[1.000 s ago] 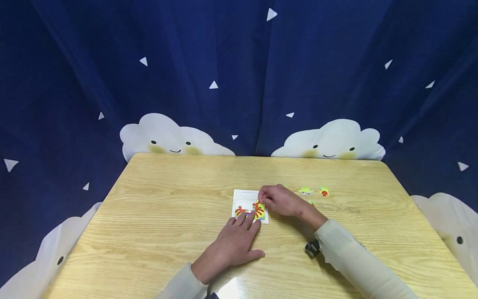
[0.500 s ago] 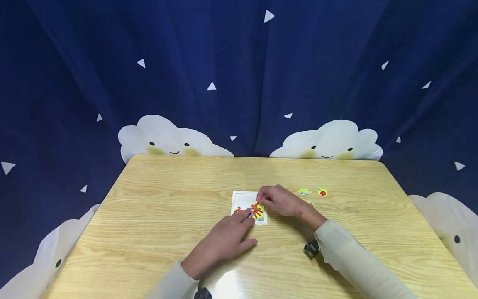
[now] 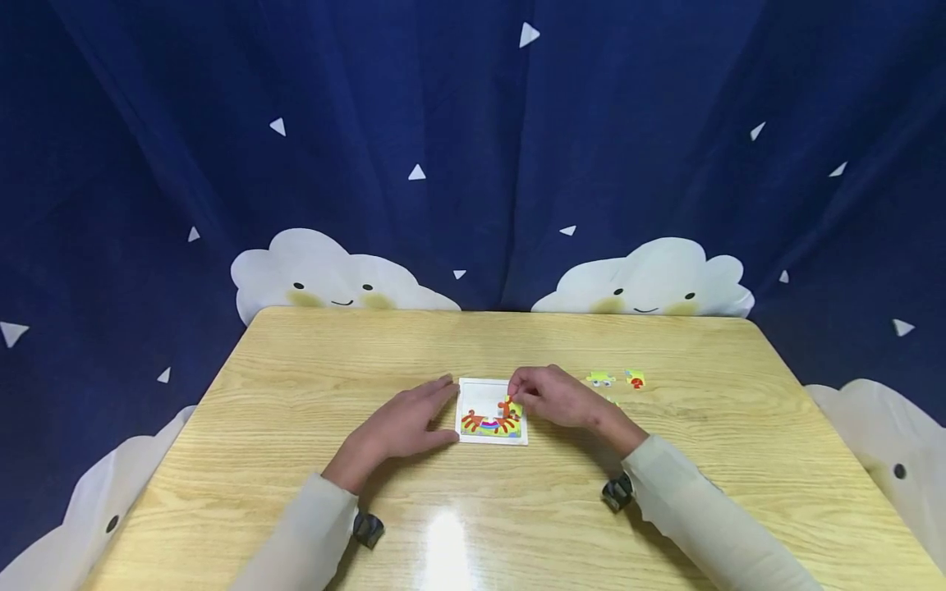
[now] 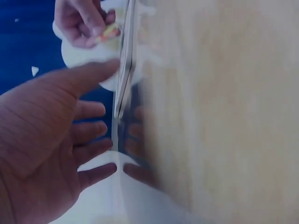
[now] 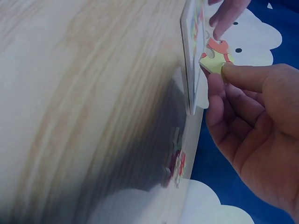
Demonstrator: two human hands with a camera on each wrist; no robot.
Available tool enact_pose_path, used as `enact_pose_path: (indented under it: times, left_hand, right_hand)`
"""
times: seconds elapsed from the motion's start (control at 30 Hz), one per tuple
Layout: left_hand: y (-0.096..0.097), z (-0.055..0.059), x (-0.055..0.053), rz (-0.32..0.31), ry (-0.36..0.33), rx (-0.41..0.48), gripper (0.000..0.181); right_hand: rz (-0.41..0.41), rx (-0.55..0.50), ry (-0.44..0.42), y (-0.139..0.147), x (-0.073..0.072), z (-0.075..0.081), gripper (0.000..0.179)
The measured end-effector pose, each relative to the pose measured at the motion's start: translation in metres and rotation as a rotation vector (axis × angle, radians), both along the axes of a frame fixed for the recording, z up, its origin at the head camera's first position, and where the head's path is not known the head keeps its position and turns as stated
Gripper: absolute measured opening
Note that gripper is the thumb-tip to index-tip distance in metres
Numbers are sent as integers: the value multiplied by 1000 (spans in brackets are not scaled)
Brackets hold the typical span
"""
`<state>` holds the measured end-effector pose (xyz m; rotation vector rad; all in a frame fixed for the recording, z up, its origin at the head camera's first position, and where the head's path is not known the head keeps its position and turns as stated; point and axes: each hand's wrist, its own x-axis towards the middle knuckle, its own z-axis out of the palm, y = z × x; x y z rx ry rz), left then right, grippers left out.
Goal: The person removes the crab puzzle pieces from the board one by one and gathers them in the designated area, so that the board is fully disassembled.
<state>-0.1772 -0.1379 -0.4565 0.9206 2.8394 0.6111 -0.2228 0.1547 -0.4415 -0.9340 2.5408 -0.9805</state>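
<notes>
A white square puzzle board (image 3: 479,396) lies on the table, its front part filled with puzzle pieces (image 3: 490,424) showing an orange crab's legs on yellow. At its right side, my right hand (image 3: 559,396) pinches a yellow and orange puzzle piece (image 5: 215,61) between thumb and fingertips. In the right wrist view that piece is tilted, close over the board's face. My left hand (image 3: 399,424) is beside the board's left edge, fingers extended and thumb apart from them. The left wrist view shows the thumb tip (image 4: 112,69) right at the board's rim; nothing is held there.
To the right of the board lie a yellow puzzle piece with eyes (image 3: 601,379) and one with a red shape (image 3: 636,379). Another loose piece (image 3: 613,400) is mostly hidden behind my right wrist. A dark blue curtain (image 3: 473,148) hangs behind the wooden table (image 3: 355,345).
My left hand has lifted off the pieces at the board's front and moved left to its left edge, uncovering the crab's lower part. The right hand stays in nearly the same place, still pinching its piece.
</notes>
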Motion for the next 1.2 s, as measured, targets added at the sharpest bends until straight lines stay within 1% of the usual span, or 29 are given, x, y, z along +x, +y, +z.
enact_pose_path:
  times: [0.07,0.13,0.33,0.43,0.5,0.63,0.73,0.83,0.97,1.2]
  left_hand:
    - [-2,0,-4,-7,-36,11,76]
    - [-1,1,-6,-2,-58,8,77]
    - [2,1,-9,1,-70,-23,78]
    - [3,0,-9,12,-65,-47,79]
    - [4,0,-9,14,-62,-42,78]
    - [4,-2,-9,6,-68,-44,77]
    - [4,-3,-10,1,-75,-52,77]
    - [4,-3,-10,1,-80,-61,79]
    - [4,-3,-11,6,-80,-60,79]
    - [3,-3,-11,1,-84,-48,78]
  right_hand:
    - [-10,-5,15,3,1,3,10]
    - [-21,-7,20,7,1,5,9]
    - [-57,-2,6,32,1,11,8]
    - [-74,15,19,49,1,14,8]
    - [-84,27,28,61,2,16,8]
    - [-111,50,14,88,4,20,9]
    - [-139,74,24,110,6,22,10]
    - [-162,108,54,130,7,25,10]
    - [-185,138,53,152,10,25,9]
    - [-228,147,-11,173,13,18,9]
